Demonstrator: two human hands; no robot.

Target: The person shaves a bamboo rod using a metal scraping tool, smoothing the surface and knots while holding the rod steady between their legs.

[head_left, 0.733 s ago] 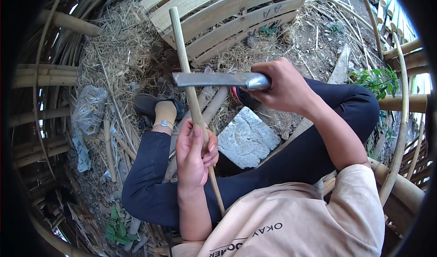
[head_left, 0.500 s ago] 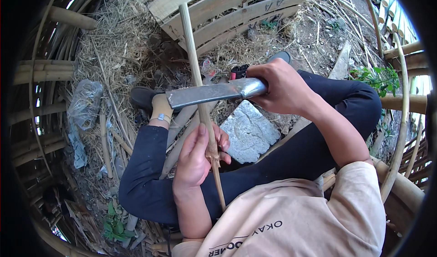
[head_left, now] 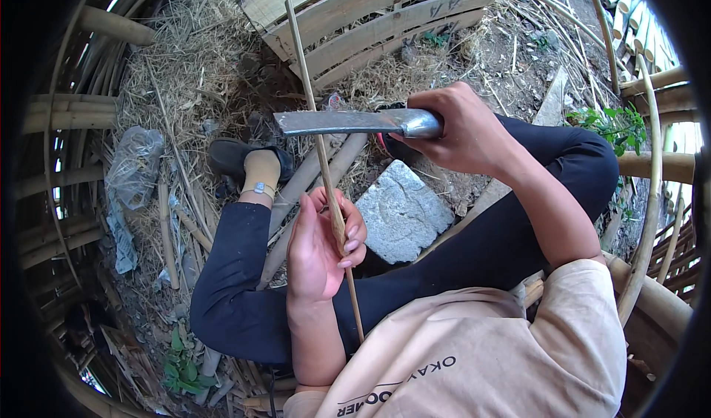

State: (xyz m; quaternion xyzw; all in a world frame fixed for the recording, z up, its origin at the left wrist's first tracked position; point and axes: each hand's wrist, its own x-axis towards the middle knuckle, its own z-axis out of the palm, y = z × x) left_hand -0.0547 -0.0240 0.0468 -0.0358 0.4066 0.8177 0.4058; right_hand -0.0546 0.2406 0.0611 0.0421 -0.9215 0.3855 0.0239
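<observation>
Curling round the stick (head_left: 324, 167): the left hand (head_left: 310, 264), palm up, its fingers bent about the wood and its thumb standing off on the left side.
Stick: long, thin and pale, slanting from the far left down to the near side; its far end overlaps the slatted wooden panel (head_left: 400, 19) in view, and its near end reaches the edge of the beige shirt (head_left: 511, 366).
Right hand: the right hand (head_left: 461, 133) is wrapped firmly about the socket end of the knife (head_left: 341, 123), right of the stick and farther off than the left hand.
Knife: flat, grey and metal, lying crosswise with its blade pointing left over the stick; whether steel and wood touch, I cannot tell.
Stone: a rough pale block (head_left: 405, 214) sits right of the left hand, on the near side of the knife.
Legs: dark trousers (head_left: 235, 288), knees bent out left and right; a dark shoe (head_left: 228, 160) shows on the left foot.
Left ground: a clear plastic bag (head_left: 135, 167) near dry straw (head_left: 181, 70).
Far right: a heap of cut poles (head_left: 643, 29), with a leafy plant (head_left: 621, 130) on the near side of it.
</observation>
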